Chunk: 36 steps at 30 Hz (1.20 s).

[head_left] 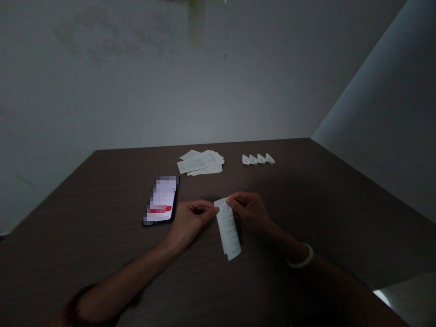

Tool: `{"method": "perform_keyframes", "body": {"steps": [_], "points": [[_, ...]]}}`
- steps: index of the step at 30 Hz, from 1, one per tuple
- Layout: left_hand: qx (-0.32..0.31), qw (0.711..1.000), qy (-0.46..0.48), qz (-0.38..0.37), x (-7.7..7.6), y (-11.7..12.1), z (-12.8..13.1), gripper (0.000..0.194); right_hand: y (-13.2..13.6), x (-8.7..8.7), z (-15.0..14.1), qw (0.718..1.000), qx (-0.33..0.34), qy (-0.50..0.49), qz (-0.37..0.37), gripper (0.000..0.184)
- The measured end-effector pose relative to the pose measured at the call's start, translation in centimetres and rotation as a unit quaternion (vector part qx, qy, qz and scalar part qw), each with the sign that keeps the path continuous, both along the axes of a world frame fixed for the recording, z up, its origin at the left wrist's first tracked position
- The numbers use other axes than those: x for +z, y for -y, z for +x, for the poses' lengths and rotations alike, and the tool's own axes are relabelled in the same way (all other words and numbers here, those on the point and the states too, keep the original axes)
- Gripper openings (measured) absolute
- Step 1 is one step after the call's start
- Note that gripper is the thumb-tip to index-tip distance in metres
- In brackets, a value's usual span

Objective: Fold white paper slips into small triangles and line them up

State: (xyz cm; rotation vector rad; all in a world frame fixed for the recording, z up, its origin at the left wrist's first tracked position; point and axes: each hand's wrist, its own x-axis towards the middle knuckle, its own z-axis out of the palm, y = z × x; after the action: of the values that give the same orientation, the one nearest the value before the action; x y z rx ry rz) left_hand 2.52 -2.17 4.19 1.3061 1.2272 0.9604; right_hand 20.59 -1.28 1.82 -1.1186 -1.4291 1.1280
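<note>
A long white paper slip (229,229), like a printed receipt, lies lengthwise on the dark wooden table (102,254) in front of me. My left hand (190,221) pinches its upper left corner with curled fingers. My right hand (249,210) grips the upper right edge, fingers closed over the paper. A pale bead bracelet (301,260) sits on my right wrist.
A phone (161,200) with a lit screen lies left of my hands. Further back sits a loose pile of similar paper slips (200,162), and to its right a row of several small folded paper shapes (258,159). Walls close the table in behind and on the right.
</note>
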Motion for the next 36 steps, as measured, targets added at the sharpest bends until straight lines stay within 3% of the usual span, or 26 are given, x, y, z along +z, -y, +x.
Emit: {"method": "perform_keyframes", "body": {"steps": [9,26,36], "points": [[-0.003,0.996,-0.055,0.072,0.37,0.26,0.00,0.020,0.04,-0.42,0.10,0.998,-0.005,0.045,0.048,0.017],[0.003,1.000,-0.019,0.019,0.38,0.04,-0.19,0.017,0.23,0.01,0.17,0.998,0.006,0.032,0.053,0.018],[-0.005,1.000,-0.009,0.015,-0.04,-0.10,-0.13,0.016,0.30,-0.01,-0.12,0.996,-0.034,0.063,0.055,0.015]]}}
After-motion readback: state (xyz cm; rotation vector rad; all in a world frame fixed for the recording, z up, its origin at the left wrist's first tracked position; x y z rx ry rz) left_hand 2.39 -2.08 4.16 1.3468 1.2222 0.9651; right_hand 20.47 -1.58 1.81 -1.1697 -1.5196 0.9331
